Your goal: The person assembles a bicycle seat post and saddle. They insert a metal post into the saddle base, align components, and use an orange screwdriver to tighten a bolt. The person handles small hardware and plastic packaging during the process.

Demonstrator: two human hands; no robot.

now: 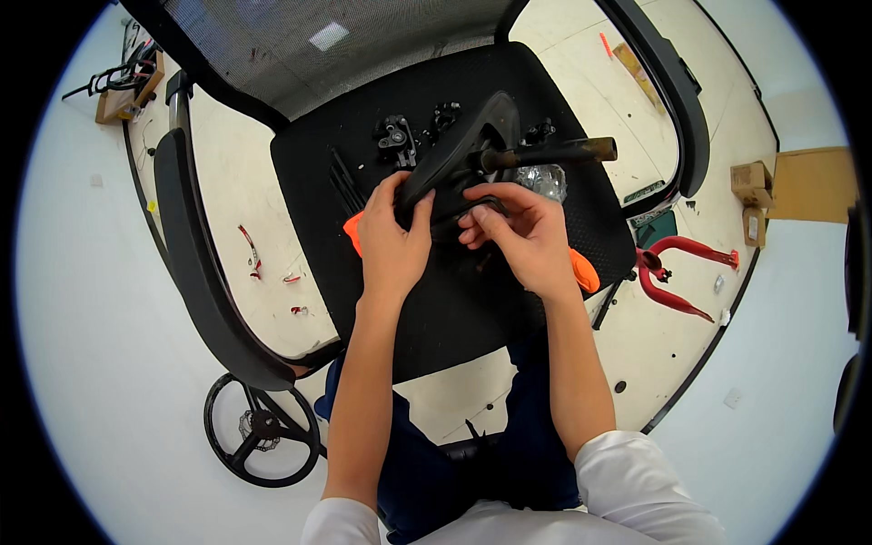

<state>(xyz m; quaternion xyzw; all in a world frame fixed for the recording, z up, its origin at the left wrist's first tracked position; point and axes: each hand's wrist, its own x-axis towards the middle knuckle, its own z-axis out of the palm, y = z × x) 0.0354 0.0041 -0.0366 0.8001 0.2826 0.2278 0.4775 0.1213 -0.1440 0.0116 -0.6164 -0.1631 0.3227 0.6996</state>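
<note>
A black bicycle saddle [461,145] with its seat post [570,153] is held tilted above the seat of an office chair [436,336]. My left hand [396,245] grips the narrow nose of the saddle, thumb on the near side. Under the post, my right hand [527,234] pinches a thin black bent tool that looks like a hex key [493,202]. Its far end is hidden beneath the saddle. Behind the saddle lie black brake calipers [396,138] and a clear plastic bag [543,180].
Orange pieces [584,271] lie on the chair seat by both hands. Armrests [202,263] flank the seat. On the floor are a red bicycle fork [677,247] at right, a black spoked wheel [263,423] at lower left, and cardboard boxes [752,184] by the wall.
</note>
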